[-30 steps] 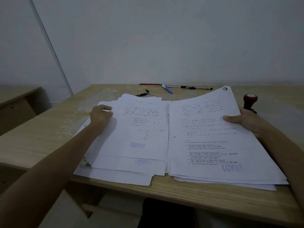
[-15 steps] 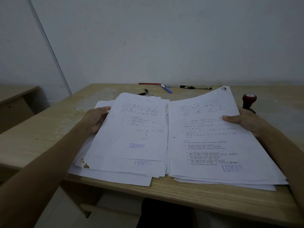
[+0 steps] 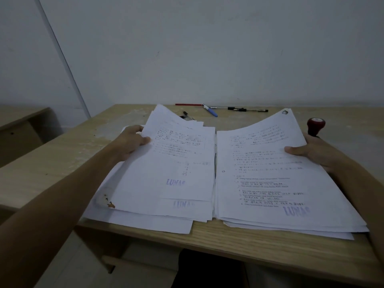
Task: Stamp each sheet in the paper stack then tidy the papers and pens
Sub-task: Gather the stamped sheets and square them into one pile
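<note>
Two piles of white printed paper sheets [image 3: 270, 183] laid side by side on light wooden desk [image 3: 249, 244], blue stamp marks seen. Left hand [image 3: 131, 142] closed on raised far edge of left pile [image 3: 172, 173]; right hand [image 3: 311, 150] pinched on right pile's outer edge. Sheets judged light, limp, slippery; best gripped at edges, squared together.

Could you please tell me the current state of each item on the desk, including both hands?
Left paper pile: fanned unevenly, far edge lifted, top sheet stamped.
Right paper pile: far corner curled up, top sheet stamped.
Left hand: gripping the left pile's edge.
Right hand: gripping the right pile's edge.
Stamp: upright behind the right hand.
Pens: scattered, lying flat at the desk's far edge.
</note>
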